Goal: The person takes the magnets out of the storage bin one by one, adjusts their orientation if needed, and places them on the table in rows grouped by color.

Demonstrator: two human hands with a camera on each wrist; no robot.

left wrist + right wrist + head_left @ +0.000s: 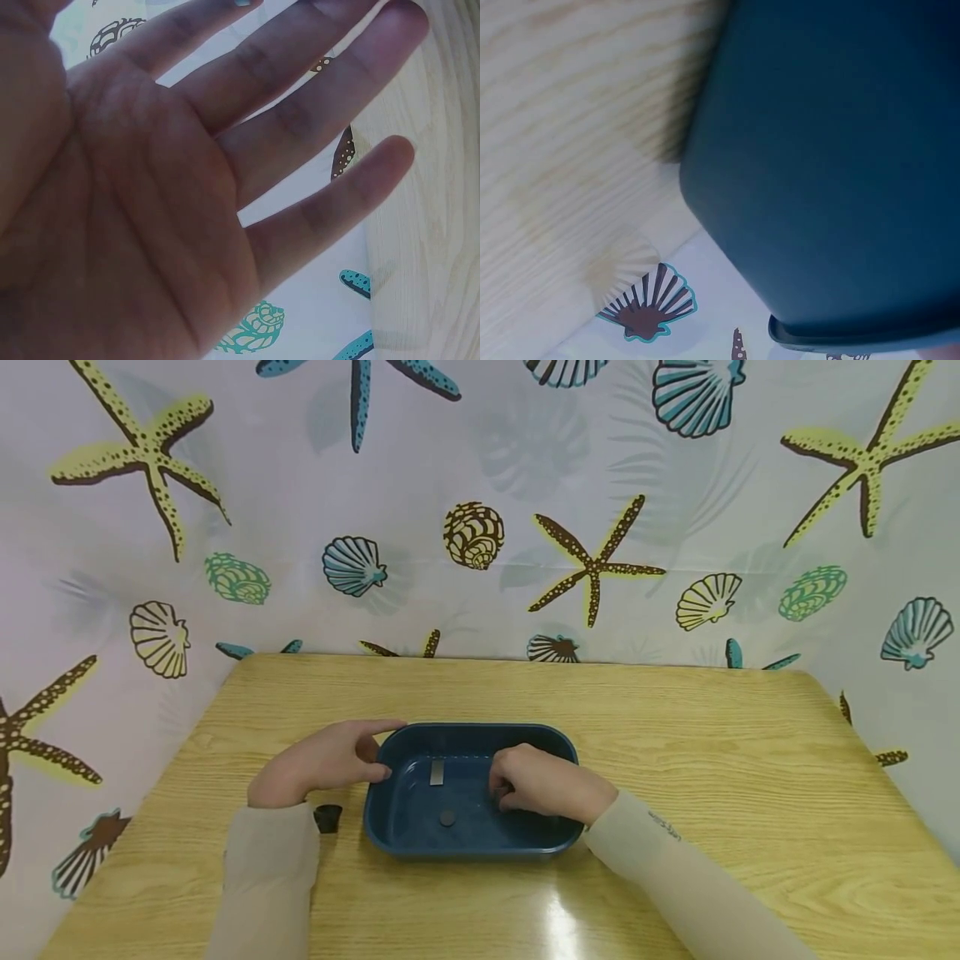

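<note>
A dark blue rectangular basin with rounded corners sits on the wooden table. At its left end is my left hand, thumb and forefinger spread at the rim; its other fingers reach out straight in the left wrist view. My right hand dips into the right half of the basin, fingers curled downward. I cannot tell whether those fingertips pinch anything. On the basin floor lie a small silvery rectangular plate and a small grey disc. The right wrist view shows mostly the basin's outer wall.
The light wood table extends around the basin on every side. Close against my left cuff is a small black object. A white cloth printed with starfish and shells hangs behind the table and along its sides.
</note>
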